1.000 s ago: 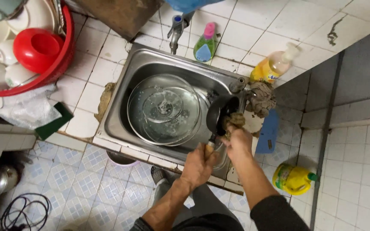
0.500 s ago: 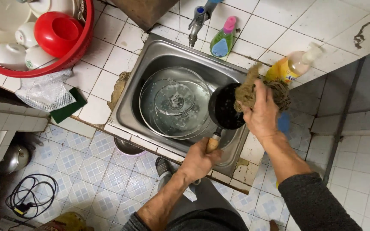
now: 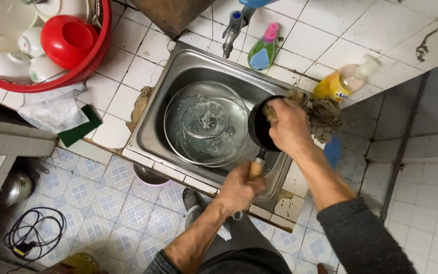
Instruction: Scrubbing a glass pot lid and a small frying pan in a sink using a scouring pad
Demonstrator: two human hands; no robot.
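My left hand [image 3: 240, 189] grips the wooden handle [image 3: 255, 169] of a small black pan [image 3: 258, 128] held over the right side of the steel sink [image 3: 178, 81]. My right hand [image 3: 287, 126] presses a scrubber into the pan's rim, its fingers closed on it. A frayed brown scouring wad [image 3: 324, 115] sits right behind that hand on the sink's edge. A glass lid [image 3: 207, 124] lies in the sink basin, left of the pan.
A red basket [image 3: 84, 71] with white bowls and a red bowl [image 3: 68, 40] stands at the upper left. A tap [image 3: 230, 29], green soap bottle [image 3: 262, 49] and yellow pump bottle [image 3: 341, 81] line the tiled counter. A green sponge [image 3: 79, 131] lies by a plastic bag.
My right hand has moved from the pan's lower edge up to its right rim. The pan has shifted up over the sink, and the view has moved in closer.
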